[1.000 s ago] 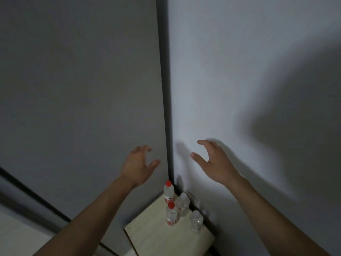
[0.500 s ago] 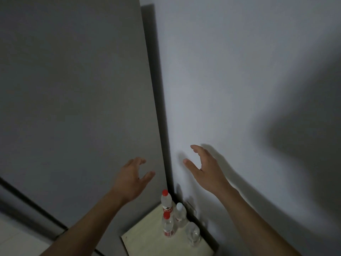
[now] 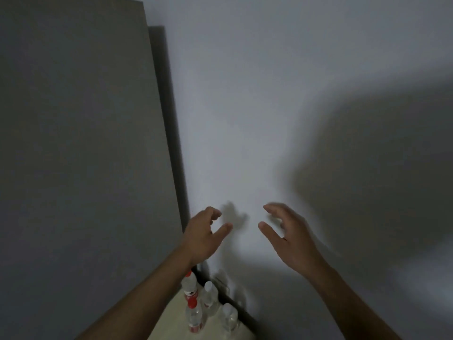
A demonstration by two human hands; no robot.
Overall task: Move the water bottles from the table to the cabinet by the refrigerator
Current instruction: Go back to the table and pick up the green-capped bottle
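Note:
Several clear water bottles stand on a pale wooden cabinet top [image 3: 171, 322] at the bottom of the head view. Two have red caps [image 3: 193, 315] [image 3: 189, 284], two have white caps [image 3: 209, 296] [image 3: 229, 316]. My left hand [image 3: 202, 235] and my right hand [image 3: 286, 238] are raised well above the bottles in front of the wall. Both hold nothing, with fingers curled and spread. My left forearm covers part of the cabinet top and the far red-capped bottle's base.
A tall grey refrigerator side [image 3: 85, 155] fills the left half, right beside the cabinet. A white wall [image 3: 245, 119] stands behind, with a large shadow at right. A dark gap runs between refrigerator and wall.
The view has swung left and tilted, so both hands sit further right and the refrigerator's top edge shows. The bottles have slipped toward the bottom edge. The hands stay empty.

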